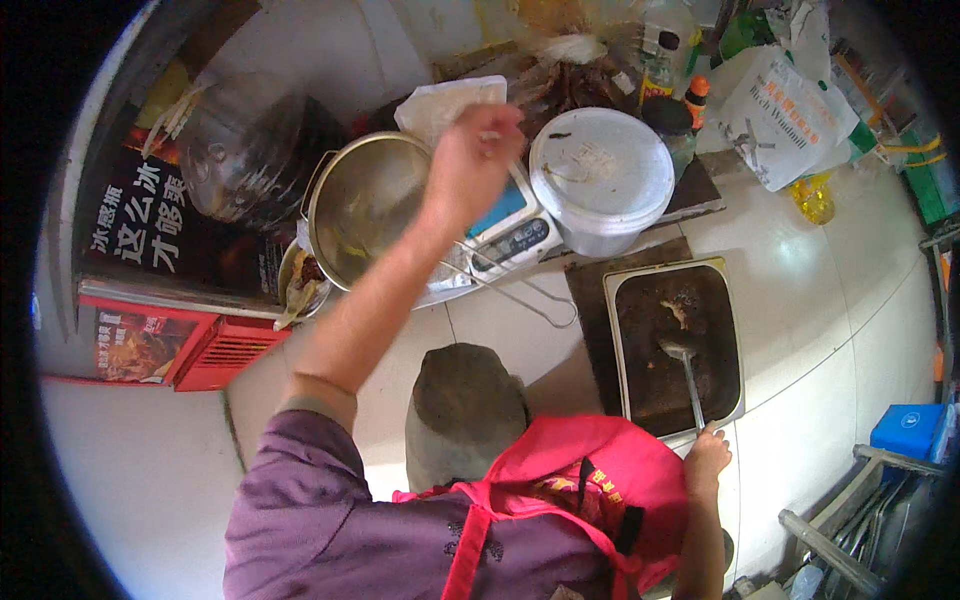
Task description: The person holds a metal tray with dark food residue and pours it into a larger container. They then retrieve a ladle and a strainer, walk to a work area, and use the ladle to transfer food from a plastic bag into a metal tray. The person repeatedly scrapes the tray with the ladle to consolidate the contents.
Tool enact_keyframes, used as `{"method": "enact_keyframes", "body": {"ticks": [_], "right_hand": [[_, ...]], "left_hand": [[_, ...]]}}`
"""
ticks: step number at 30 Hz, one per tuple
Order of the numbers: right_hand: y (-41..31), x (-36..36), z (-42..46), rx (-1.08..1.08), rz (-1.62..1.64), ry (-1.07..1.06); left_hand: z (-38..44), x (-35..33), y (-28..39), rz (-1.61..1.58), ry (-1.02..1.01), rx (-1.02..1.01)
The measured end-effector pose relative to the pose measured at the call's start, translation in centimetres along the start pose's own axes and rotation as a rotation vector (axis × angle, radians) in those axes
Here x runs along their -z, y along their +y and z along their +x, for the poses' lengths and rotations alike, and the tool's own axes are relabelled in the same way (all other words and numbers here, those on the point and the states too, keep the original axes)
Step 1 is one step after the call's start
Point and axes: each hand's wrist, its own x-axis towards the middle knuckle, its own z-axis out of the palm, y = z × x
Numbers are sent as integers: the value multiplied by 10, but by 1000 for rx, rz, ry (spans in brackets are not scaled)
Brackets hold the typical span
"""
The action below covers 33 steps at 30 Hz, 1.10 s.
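Observation:
My left hand (480,154) is raised, blurred, over a kitchen scale (510,232) with a blue patch on top and beside a large metal strainer (367,202) with a wire handle. Whether it holds something cannot be told. My right hand (707,452) grips the handle of a metal ladle (690,375), whose bowl rests in a rectangular steel pan (613,322) of dark brown liquid. A few pale bits float there. A white lidded bucket (600,172) stands between the scale and the bottles.
A sauce bottle with an orange cap (696,101), a white plastic bag (787,120) and a clear bottle (664,56) are at the upper right. A bowl with scraps (304,289) sits left of the strainer. A blue box (907,433) and a metal rack (832,555) are at the lower right.

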Motion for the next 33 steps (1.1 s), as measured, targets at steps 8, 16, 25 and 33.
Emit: {"method": "enact_keyframes", "body": {"ticks": [8,16,25,33], "right_hand": [[-26,75,10,80,245,106],[-47,125,19,52,447,109],[-33,122,20,-80,667,-46],[-67,187,94,68,978,16]], "left_hand": [[130,4,-114,312,192,-283],[223,-78,-128,-56,53,493],[282,-173,-202,-140,228,446],[231,-136,-143,-219,94,129]]}}
